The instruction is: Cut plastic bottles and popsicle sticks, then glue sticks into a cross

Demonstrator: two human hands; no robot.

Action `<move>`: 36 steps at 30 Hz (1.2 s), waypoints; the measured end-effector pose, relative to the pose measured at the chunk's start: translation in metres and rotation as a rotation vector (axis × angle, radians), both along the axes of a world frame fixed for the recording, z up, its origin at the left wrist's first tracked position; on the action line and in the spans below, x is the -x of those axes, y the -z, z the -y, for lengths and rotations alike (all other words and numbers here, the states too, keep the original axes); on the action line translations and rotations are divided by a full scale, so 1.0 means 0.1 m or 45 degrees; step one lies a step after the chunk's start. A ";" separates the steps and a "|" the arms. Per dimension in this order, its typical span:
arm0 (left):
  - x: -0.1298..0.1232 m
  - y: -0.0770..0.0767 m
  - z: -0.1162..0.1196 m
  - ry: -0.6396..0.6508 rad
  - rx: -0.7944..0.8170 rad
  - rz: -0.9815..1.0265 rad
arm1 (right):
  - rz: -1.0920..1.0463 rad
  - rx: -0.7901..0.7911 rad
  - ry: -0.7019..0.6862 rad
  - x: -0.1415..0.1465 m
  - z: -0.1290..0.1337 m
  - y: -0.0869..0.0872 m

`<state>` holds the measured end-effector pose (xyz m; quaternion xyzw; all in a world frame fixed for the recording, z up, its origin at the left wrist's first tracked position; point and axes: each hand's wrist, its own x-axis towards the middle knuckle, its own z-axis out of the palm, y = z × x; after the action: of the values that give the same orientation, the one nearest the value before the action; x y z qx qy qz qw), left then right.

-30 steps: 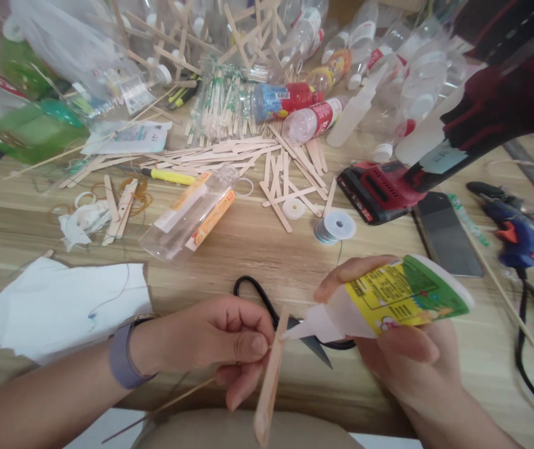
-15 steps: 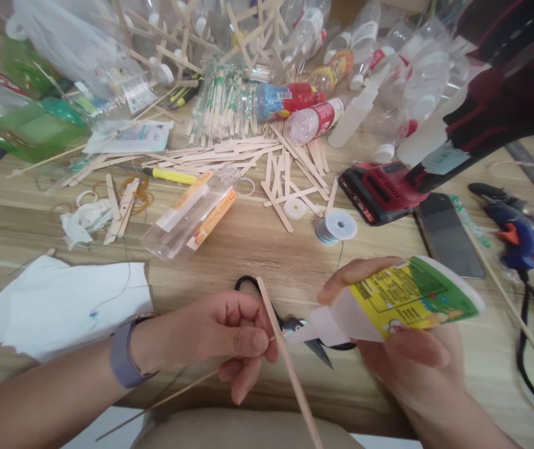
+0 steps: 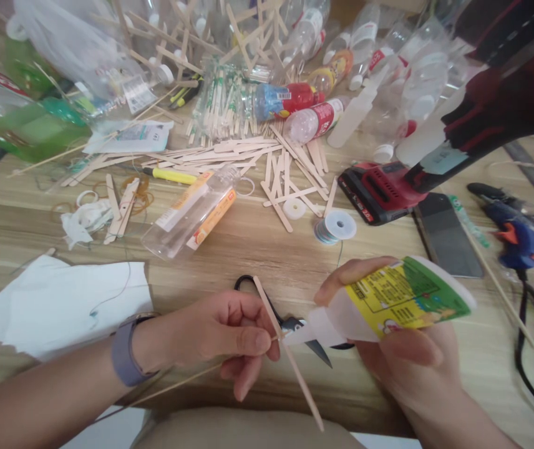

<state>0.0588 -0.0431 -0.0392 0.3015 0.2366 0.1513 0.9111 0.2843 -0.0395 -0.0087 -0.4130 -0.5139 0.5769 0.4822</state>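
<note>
My left hand pinches a thin wooden skewer between thumb and fingers; its long end runs down to the left. At the skewer's tip a flat popsicle stick sits crosswise, slanting down to the right. A glue bottle with a yellow and green label lies tilted in my right hand. Its white nozzle meets the spot where stick and skewer join; whether glue is flowing I cannot make out. Behind these, black-handled scissors rest on the table, partly covered by the stick and nozzle.
Beyond my hands lie an orange-labelled plastic bottle, a spool of wire or thread and a pile of popsicle sticks. On the right are a red cordless drill, a phone and a blue glue gun. White paper lies left.
The popsicle stick has turned and tilted a little, its lower end now fully in view. The glue bottle has shifted slightly left, its nozzle still at the joint.
</note>
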 end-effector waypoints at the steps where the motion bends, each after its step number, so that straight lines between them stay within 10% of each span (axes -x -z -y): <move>1: 0.00 0.00 0.00 0.001 -0.002 -0.002 | 0.006 -0.001 0.000 -0.01 0.00 0.00; 36: 0.00 -0.02 0.01 0.023 0.033 -0.015 | -0.047 -0.056 -0.073 0.05 0.00 -0.08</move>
<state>0.0593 -0.0439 -0.0371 0.2927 0.2411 0.1381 0.9149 0.2789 -0.0397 -0.0006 -0.3766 -0.5291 0.5864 0.4840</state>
